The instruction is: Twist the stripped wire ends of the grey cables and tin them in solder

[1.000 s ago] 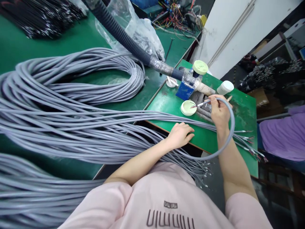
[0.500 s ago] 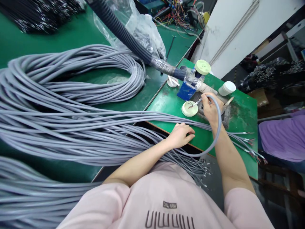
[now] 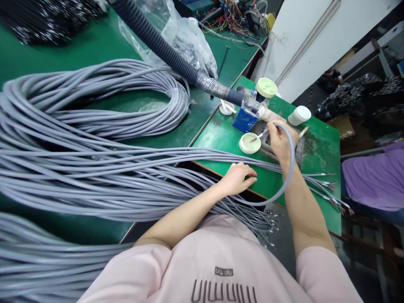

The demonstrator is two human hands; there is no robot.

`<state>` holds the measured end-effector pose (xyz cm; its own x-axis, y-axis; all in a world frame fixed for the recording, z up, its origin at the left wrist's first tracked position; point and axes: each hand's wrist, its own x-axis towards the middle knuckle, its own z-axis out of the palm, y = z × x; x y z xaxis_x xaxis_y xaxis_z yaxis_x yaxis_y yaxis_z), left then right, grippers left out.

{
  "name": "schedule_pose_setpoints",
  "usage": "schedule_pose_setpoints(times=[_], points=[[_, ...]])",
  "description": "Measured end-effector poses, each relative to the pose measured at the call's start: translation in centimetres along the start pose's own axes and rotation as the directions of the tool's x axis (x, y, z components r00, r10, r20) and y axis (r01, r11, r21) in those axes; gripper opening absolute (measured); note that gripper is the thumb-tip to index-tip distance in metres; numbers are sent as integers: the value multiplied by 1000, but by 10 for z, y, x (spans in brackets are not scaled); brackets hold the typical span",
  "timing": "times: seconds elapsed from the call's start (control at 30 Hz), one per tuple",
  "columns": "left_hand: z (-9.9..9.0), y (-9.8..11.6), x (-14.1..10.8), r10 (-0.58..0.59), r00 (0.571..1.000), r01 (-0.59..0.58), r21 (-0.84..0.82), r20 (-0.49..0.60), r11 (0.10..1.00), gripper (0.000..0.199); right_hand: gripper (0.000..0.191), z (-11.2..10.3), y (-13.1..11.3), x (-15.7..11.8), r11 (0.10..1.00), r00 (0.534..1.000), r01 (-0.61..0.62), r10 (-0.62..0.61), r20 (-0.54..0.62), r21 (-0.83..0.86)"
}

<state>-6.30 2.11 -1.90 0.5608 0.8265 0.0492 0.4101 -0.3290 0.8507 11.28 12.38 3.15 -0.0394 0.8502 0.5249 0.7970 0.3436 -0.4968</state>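
Left hand (image 3: 237, 178) rests loosely curled, palm down, on the grey cable bundle (image 3: 126, 168) at the green table (image 3: 221, 130) edge. Right hand (image 3: 280, 141) pinches one grey cable (image 3: 288, 168) near its end; stripped wire tips sit over the round white dish (image 3: 250, 143).

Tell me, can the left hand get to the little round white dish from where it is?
Probably yes. The left hand rests on the gray cables at the table edge, and the white dish sits just beyond, with only low cables between them. The right hand holds a cable end over the dish, which might crowd it.
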Motion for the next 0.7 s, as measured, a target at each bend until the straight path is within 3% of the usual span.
schedule_pose_setpoints(times=[0.13, 0.3, 0.5, 0.7], points=[[-5, -1, 1, -3, 1000, 4, -82, 12, 997, 20, 32, -34, 14, 4, 998, 995, -27, 22, -95, -48], [-10, 2, 2, -23, 999, 26, -128, 26, 991, 21, 34, -63, 55, 1, 982, 984, -94, 66, -163, -166], [-11, 0, 4, -37, 999, 42, -209, 30, 977, 21, 29, -60, 97, -1, 961, 979, -128, 83, -186, -246], [-11, -2, 4, -33, 999, 37, -231, 21, 972, 21, 27, -50, 116, 2, 940, 973, -189, 141, -184, -282]])
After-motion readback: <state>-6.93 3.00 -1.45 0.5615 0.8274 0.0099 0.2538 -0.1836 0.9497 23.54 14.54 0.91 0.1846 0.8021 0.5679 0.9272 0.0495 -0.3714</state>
